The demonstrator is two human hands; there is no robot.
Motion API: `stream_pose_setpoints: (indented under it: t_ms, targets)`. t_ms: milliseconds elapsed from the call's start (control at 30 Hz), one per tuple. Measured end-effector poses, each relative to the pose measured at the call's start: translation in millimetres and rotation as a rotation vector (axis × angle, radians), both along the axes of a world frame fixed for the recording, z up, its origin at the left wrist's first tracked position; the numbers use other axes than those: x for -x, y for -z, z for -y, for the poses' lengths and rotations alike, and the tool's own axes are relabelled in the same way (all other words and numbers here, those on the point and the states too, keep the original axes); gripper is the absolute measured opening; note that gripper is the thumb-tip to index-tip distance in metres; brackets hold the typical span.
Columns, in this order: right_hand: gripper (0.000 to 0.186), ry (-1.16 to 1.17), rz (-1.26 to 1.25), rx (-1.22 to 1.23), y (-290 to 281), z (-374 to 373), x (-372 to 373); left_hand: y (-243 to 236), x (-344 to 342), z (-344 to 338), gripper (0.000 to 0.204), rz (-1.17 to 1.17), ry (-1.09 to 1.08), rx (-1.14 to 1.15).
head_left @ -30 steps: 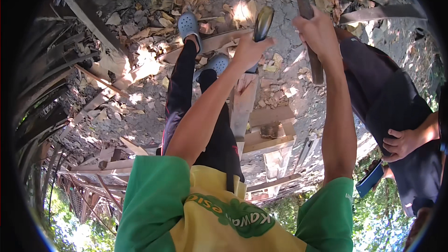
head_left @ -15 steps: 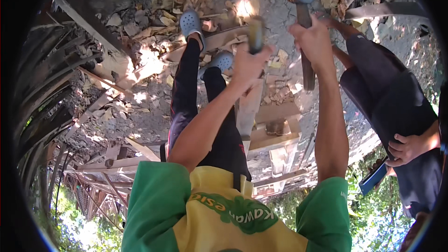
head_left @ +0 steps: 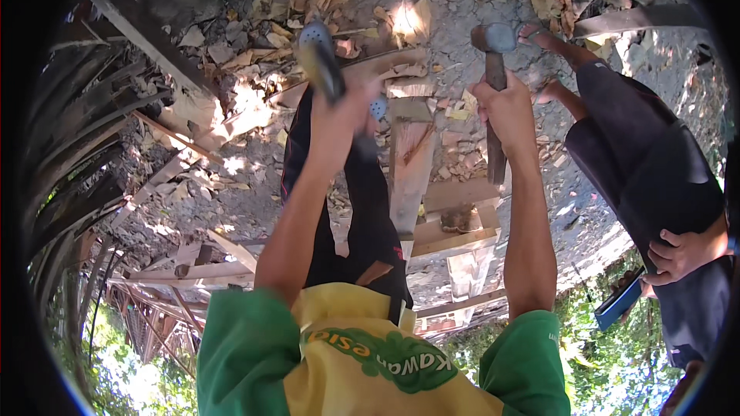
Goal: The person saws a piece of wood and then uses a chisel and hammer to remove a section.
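My right hand (head_left: 507,112) is wrapped round the wooden handle of a hammer (head_left: 494,60), gripping it below the head. The thick, rounded head points away from me, and the handle's end sticks out under my fist. Closed round a short tool with a dark shaft and a yellowish end (head_left: 322,73), my left hand (head_left: 339,131) is over my legs. Motion smears this tool, so I cannot tell its kind. A pale wooden plank (head_left: 407,177) with a reddish, rough-cut patch lies between my hands, apart from both.
Grey clogs (head_left: 314,33) are on my feet. Dry leaves (head_left: 308,0) and chips cover the ground. A wooden frame (head_left: 462,192) stands near the plank. On the right sits another person (head_left: 640,139) in dark trousers, holding a blue phone-like device (head_left: 618,302). Timber (head_left: 146,38) lies left.
My left hand has swung left with its tool, away from the plank, whose cut end now shows. My right hand has come slightly left and nearer with the hammer.
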State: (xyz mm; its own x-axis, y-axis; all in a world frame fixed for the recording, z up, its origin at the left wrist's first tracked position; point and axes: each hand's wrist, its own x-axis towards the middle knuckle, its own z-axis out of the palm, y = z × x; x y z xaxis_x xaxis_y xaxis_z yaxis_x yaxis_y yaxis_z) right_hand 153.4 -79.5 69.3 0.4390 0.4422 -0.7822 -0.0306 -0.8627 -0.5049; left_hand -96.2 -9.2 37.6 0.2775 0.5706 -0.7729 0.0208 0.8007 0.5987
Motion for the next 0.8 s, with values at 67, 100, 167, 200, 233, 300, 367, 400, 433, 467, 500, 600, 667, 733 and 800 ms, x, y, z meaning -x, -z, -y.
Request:
stream_pose_setpoints:
  t_ms: [67,100,167,200,233,300,367,400,433,467,500,600,667,733,800]
  targets:
    - [0.016,0.024,0.027,0.011,0.5,10.7,6.4,22.3,-38.6,-41.0,0.029,0.175,-0.089,-0.044]
    - [0.016,0.023,-0.006,-0.032,-2.1,14.6,8.4,28.7,-55.1,-52.6,0.030,0.308,-0.087,-0.138]
    - [0.018,0.023,0.045,0.006,-10.9,17.3,10.2,35.3,-85.5,-56.0,0.034,0.181,0.098,-0.136]
    - [0.019,0.002,0.031,-0.038,-16.9,16.6,9.7,35.4,-92.3,-52.8,0.034,0.130,0.108,-0.079]
    - [0.019,0.003,0.059,-0.007,-22.1,14.9,8.6,34.2,-98.2,-46.0,0.035,0.060,0.213,-0.086]
    - [0.023,-0.032,0.047,0.037,-30.8,11.9,4.6,36.5,-98.5,-39.6,0.036,-0.009,0.313,-0.099]
    - [0.024,-0.016,0.085,0.021,-33.3,12.3,1.7,43.7,-94.9,-32.2,0.036,0.020,0.357,-0.036]
    - [0.020,-0.049,0.097,0.026,-33.0,13.8,0.5,48.7,-94.4,-29.0,0.036,0.051,0.357,-0.033]
    - [0.016,-0.098,0.075,0.023,-30.9,16.2,1.7,54.6,-93.1,-27.4,0.035,0.042,0.340,-0.031]
    - [0.016,-0.087,0.104,0.042,-29.2,16.9,3.0,59.1,-89.6,-24.7,0.035,0.031,0.321,-0.026]
    - [0.015,-0.082,0.102,0.042,-29.7,18.2,2.9,62.4,-86.7,-21.2,0.035,0.023,0.291,-0.058]
    - [0.017,-0.074,0.094,0.003,-37.5,-2.2,3.8,66.2,-77.7,-16.8,0.046,0.118,0.238,-0.036]
    - [0.023,-0.121,0.177,-0.046,-51.9,-33.3,-4.4,63.9,-75.0,-15.0,0.046,0.109,0.218,-0.043]
    - [0.026,-0.154,0.317,-0.097,-70.1,-78.8,-23.1,60.9,-75.6,-16.0,0.045,0.089,0.209,-0.050]
    - [0.029,-0.095,0.410,-0.156,-80.0,-125.2,-46.9,60.4,-78.8,-18.9,0.044,0.058,0.249,-0.047]
